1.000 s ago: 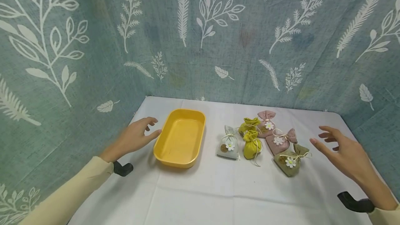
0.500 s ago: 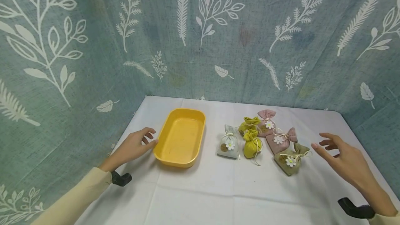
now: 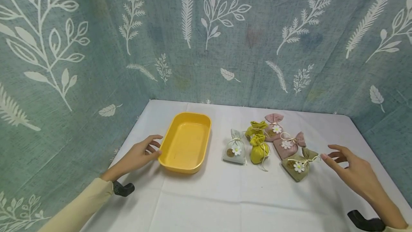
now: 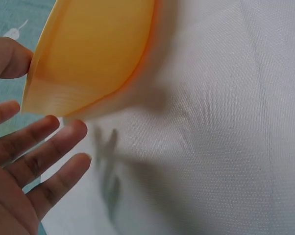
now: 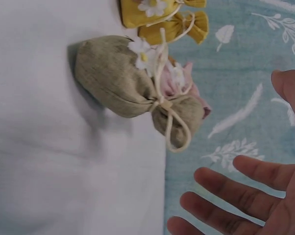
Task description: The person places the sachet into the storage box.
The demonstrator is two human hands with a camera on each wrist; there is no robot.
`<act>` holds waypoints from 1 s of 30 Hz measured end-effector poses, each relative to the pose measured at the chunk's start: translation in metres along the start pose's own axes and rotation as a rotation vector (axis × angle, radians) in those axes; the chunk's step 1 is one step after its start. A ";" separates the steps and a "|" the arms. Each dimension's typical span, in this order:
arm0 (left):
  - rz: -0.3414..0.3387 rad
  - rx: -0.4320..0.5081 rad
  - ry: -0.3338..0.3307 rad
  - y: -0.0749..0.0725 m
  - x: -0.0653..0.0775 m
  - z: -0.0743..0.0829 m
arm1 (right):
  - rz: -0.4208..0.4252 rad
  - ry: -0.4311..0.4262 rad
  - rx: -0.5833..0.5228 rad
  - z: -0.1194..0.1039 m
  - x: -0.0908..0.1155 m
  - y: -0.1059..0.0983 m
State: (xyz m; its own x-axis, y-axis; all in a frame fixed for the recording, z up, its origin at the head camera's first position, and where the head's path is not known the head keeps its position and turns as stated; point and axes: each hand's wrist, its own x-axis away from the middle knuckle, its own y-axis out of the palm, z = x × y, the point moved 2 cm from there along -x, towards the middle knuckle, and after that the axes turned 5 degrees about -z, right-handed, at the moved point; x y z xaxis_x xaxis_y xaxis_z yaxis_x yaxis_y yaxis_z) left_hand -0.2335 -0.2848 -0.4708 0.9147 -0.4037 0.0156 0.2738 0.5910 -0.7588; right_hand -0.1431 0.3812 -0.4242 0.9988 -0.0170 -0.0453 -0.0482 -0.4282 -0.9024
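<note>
My left hand [image 3: 138, 156] is at the left side of a yellow rectangular tray [image 3: 186, 145]. In the left wrist view the thumb [image 4: 12, 58] comes right up to the tray's rim, while the other fingers are spread below its end. My right hand [image 3: 354, 173] hovers with loosely bent fingers to the right of an olive-green drawstring pouch [image 3: 297, 167] and holds nothing. Cream cord and a white flower decorate that pouch. Beside it lie two pink pouches, the nearer pink pouch [image 3: 286, 148] and the farther pink pouch [image 3: 274, 131].
Two yellow-green pouches, one nearer pouch [image 3: 259, 149] and one behind it [image 3: 255, 129], sit left of the pink ones. A pale grey pouch [image 3: 235, 148] lies between them and the tray. White cloth [image 3: 206, 207] covers the table; a leaf-patterned curtain [image 3: 225, 46] encloses it.
The left hand has sunk lower along the tray's left side, toward me. My right hand has also come down a little, nearer the table. Tray and pouches have stayed put.
</note>
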 end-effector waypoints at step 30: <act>-0.127 0.317 -0.033 0.006 0.001 -0.007 | -0.217 0.161 -0.179 0.011 -0.006 0.052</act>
State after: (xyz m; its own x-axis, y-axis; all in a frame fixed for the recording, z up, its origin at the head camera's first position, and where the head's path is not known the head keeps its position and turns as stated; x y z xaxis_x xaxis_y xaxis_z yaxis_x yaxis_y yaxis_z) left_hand -0.2332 -0.2865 -0.4793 0.8752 -0.4680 0.1223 0.4600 0.7271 -0.5096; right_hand -0.1514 0.3690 -0.4758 0.9741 -0.0448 0.2215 0.1532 -0.5896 -0.7930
